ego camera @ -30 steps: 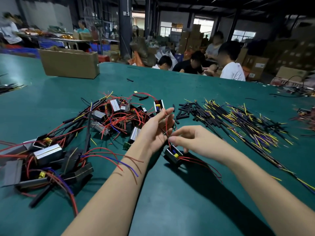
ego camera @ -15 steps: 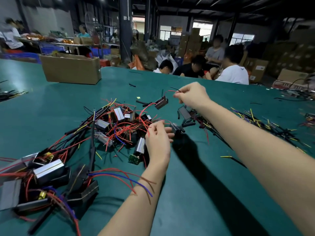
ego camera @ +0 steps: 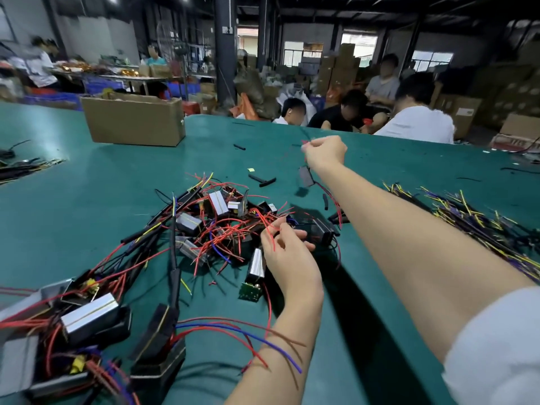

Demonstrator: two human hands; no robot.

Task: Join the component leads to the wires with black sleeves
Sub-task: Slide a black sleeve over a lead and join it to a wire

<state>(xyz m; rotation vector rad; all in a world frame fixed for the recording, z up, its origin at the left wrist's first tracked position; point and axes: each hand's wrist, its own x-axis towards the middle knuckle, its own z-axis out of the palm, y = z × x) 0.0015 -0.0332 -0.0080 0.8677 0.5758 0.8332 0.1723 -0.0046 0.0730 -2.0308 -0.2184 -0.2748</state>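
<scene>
Right hand [ego camera: 325, 152] raised over the far middle of the green tabletop [ego camera: 87, 200], fingers curled tight, pinching thin red leads [ego camera: 305, 141]. Hanging below that fist by those leads, a small dark component [ego camera: 305, 176], blurred, clear of the tabletop. Left hand [ego camera: 285, 252] low and nearer, at the right edge of the tangled heap of components [ego camera: 216, 220], fingers curled round red wires [ego camera: 270, 229] pulled from the heap; just right of its fingertips, a black component [ego camera: 318, 229] lying on the tabletop, touching or not cannot be told. Just left of the left wrist, a silver-sided component [ego camera: 256, 266] with a small green board [ego camera: 249, 290] at its near end. At the near left, a second cluster of larger components [ego camera: 87, 317] with red, blue and black leads, some red and blue strands lying across the left forearm. Spread along the right side, beyond the right forearm, a loose pile of wires with black sleeves [ego camera: 473, 217], yellow and purple ends showing. A few loose black sleeves [ego camera: 263, 180] on the tabletop between heap and raised hand. At the far left, a brown cardboard box [ego camera: 133, 121] standing on the tabletop. Behind the far edge, seated people [ego camera: 415, 121], blurred.
</scene>
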